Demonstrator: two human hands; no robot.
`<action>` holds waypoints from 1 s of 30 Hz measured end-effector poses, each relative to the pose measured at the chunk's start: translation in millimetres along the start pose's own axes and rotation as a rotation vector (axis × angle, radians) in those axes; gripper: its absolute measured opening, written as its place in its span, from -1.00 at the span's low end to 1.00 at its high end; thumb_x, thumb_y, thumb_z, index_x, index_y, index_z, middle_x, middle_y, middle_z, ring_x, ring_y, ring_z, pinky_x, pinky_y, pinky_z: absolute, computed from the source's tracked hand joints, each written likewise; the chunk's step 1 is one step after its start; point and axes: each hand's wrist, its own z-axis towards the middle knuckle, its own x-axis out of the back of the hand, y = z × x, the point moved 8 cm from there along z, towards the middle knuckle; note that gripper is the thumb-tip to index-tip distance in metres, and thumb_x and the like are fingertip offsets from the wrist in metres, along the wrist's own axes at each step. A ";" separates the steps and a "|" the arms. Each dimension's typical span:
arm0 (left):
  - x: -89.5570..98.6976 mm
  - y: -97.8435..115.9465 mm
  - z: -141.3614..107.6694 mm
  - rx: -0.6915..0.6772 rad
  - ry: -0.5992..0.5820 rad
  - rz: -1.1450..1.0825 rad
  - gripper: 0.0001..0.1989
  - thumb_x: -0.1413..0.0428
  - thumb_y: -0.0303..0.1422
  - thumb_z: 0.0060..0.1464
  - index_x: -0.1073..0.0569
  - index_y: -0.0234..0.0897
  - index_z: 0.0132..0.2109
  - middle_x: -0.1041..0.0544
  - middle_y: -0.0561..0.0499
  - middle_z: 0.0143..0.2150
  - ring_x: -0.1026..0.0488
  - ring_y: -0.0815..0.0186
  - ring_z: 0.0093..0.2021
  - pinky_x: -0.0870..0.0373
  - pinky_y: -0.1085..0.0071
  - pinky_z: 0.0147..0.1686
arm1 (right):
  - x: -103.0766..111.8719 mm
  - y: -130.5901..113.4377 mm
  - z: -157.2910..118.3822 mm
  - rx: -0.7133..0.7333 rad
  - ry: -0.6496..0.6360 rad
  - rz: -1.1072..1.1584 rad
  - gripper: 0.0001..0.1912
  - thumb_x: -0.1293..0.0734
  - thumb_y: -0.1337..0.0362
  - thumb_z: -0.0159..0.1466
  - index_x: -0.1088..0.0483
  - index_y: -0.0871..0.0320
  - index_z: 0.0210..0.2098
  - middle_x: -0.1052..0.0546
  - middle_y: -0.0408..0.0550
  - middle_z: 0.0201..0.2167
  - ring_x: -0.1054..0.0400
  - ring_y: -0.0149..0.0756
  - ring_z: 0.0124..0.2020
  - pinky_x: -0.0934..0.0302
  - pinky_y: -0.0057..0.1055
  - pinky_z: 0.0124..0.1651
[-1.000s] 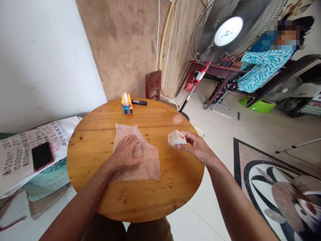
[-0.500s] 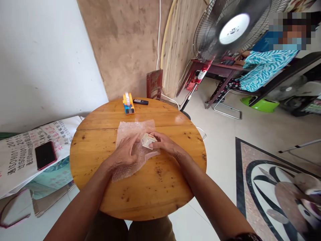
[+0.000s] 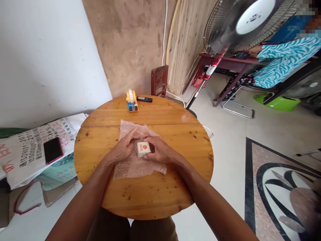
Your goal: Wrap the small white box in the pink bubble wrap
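Note:
A small white cardboard box with a red round mark on its upper face sits over a sheet of bubble wrap. My right hand grips the box from its right side, thumb at the near edge and fingers at the far edge. To the left of the box, my left hand rests over the bubble wrap with its thumb and fingers apart, holding nothing. The wrap lies spread on the round wooden table, partly covered by both hands.
An orange and blue tape dispenser and a dark handheld device lie at the table's far side. A phone rests on white sacks at left. A standing fan and a seated person are at right.
The box has been turned in my right hand, so its red-marked face now shows, and it sits lower over the wrap. My left hand stays open beside it. The view has shifted slightly right.

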 end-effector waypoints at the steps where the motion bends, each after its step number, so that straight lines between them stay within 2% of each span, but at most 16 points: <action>1: -0.3 0.6 0.4 -0.010 -0.003 -0.002 -0.19 0.11 -0.63 -0.01 0.04 -0.25 0.41 -0.46 -0.12 0.19 -0.36 0.23 0.21 -0.21 0.08 0.27 | -3.3 -1.5 0.0 0.011 -0.028 -0.066 -0.58 -0.49 0.19 0.04 -0.42 0.13 -0.12 -0.51 0.03 -0.02 -0.35 -0.05 0.05 -0.14 -0.14 0.13; 5: -1.1 -3.0 1.1 0.013 0.002 0.022 -0.24 0.12 -0.61 0.03 -0.01 -0.25 0.40 -0.45 -0.13 0.19 -0.36 0.22 0.21 -0.22 0.06 0.26 | -5.3 -0.5 -1.9 0.036 -0.069 -0.109 -0.52 -0.48 0.13 0.08 -0.41 0.14 -0.04 -0.54 0.01 -0.06 -0.39 -0.10 -0.06 -0.19 -0.23 0.03; 10: -1.1 -6.5 1.0 0.046 0.022 0.016 -0.25 0.10 -0.60 0.06 -0.01 -0.23 0.40 -0.45 -0.14 0.18 -0.37 0.21 0.20 -0.28 0.10 0.21 | -1.1 3.4 -3.5 0.023 -0.047 -0.075 -0.62 -0.47 0.18 0.07 -0.44 0.16 -0.14 -0.56 -0.04 -0.16 -0.41 -0.17 -0.18 -0.23 -0.30 -0.07; 18: -1.7 -12.0 0.4 0.069 0.027 0.021 -0.32 0.08 -0.50 0.16 0.02 -0.24 0.41 -0.45 -0.15 0.18 -0.38 0.18 0.18 -0.29 0.09 0.20 | -3.5 9.9 -6.4 0.112 0.087 -0.064 -0.49 -0.47 0.12 0.09 -0.36 0.08 0.00 -0.45 0.06 0.11 -0.32 -0.07 0.12 -0.14 -0.12 0.16; 23: -2.7 -13.4 0.9 0.026 0.026 0.048 -0.31 0.09 -0.53 0.12 -0.02 -0.27 0.40 -0.46 -0.16 0.16 -0.37 0.18 0.18 -0.22 0.06 0.24 | -2.8 6.7 -5.5 0.160 0.067 -0.008 -0.54 -0.42 0.13 0.16 -0.34 0.10 0.02 -0.44 0.06 0.09 -0.30 -0.10 0.12 -0.14 -0.14 0.18; 30: -2.4 -15.5 0.6 0.039 0.024 0.065 -0.32 0.10 -0.53 0.14 0.00 -0.26 0.40 -0.45 -0.18 0.16 -0.39 0.18 0.16 -0.27 0.07 0.21 | -3.9 6.6 -5.9 0.141 0.063 -0.031 -0.53 -0.41 0.13 0.18 -0.32 0.10 0.04 -0.42 0.08 0.12 -0.29 -0.08 0.12 -0.16 -0.11 0.16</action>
